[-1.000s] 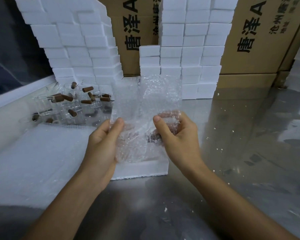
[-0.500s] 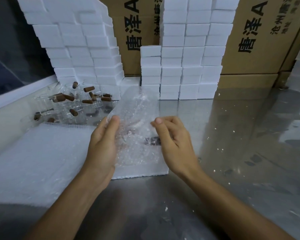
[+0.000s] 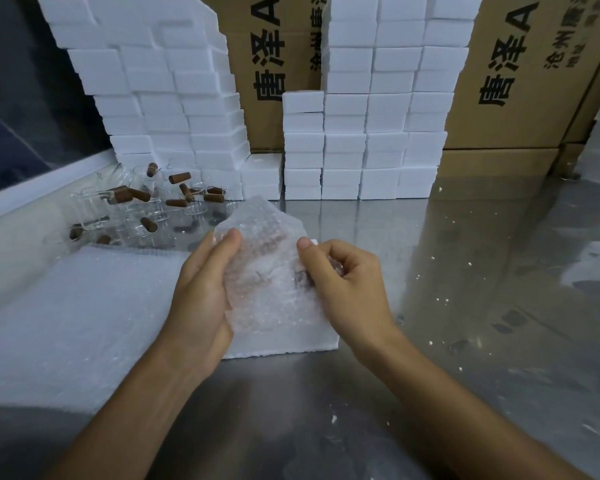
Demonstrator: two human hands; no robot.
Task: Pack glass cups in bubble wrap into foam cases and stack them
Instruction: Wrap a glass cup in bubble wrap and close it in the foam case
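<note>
Left hand [image 3: 201,292] grips left edge of bubble-wrapped bundle [image 3: 267,271], thumb on top. Right hand [image 3: 347,282] pinches right side, fingers curled round wrap; dark cup part shows through there. Bundle sits over open foam case [image 3: 291,341] on steel table [image 3: 465,306]. Loose glass cups [image 3: 142,202] far left, foam stacks [image 3: 361,133] behind.

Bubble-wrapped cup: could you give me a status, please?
Left hand and right hand both grip bubble-wrapped cup. Held above foam case. Nothing blocking.
</note>
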